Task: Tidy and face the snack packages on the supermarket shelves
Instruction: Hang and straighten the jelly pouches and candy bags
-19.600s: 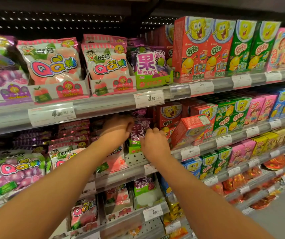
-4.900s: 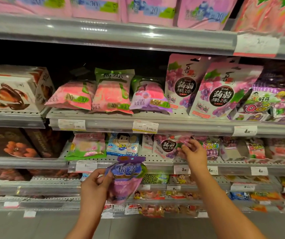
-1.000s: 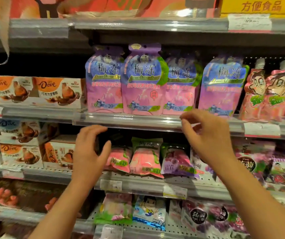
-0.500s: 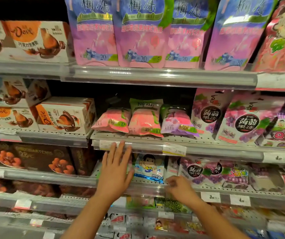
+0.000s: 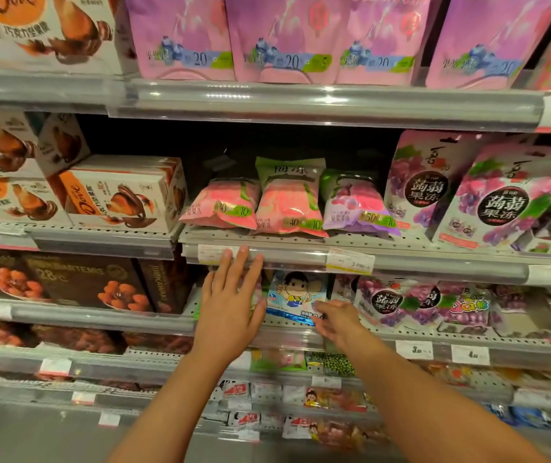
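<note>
Both hands at the third shelf down, by the blue cartoon bag.

Left hand (image 5: 230, 309) flat, fingers straight and spread, laid over a mostly hidden bag left of the blue bag (image 5: 295, 299); right hand (image 5: 337, 320) loosely open, fingertips touching the blue bag's lower right corner; grape pouches (image 5: 401, 304) just beside, right; pink bags (image 5: 257, 208) on the shelf (image 5: 434, 262) above.

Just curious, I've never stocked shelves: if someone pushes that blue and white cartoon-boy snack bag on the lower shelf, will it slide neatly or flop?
The blue and white cartoon-boy snack bag looks like soft glossy film, so it would probably crumple or bend rather than slide stiffly. It leans back on the perforated metal shelf, so a push may tip it. It seems puffy, likely light.
</note>
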### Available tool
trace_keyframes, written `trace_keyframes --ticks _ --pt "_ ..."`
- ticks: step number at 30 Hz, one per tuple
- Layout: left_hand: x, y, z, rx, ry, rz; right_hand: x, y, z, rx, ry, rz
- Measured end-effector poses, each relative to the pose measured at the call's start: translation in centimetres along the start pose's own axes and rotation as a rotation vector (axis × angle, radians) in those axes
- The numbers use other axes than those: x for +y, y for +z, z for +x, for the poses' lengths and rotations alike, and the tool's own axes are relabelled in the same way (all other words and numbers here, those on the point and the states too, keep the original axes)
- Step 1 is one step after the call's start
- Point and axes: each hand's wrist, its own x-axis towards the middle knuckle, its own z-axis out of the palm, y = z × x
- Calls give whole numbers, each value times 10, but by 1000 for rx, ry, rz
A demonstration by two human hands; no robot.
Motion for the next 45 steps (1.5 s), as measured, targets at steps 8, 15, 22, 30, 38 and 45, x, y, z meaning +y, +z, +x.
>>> trace_keyframes --ticks 8,15,22,30,38,45 --pt "-4 -3 -1 61 55 -6 9 -11 -17 -16 -198 -365" --pt "-5 21 -45 145 12 -208 73 -61 -85 -153 -322 -459" --pt "-5 131 -160 -342 -436 -541 129 -119 -98 -77 -193 -663" --pt "-10 197 -86 -548 -861 -729 157 -149 -115 28 -54 -613" --pt "-24 246 -57 -636 -1063 -793 168 -149 -136 118 16 -479" --pt "-36 277 -53 -627 -1143 -818 172 -154 -135 115 47 -458"
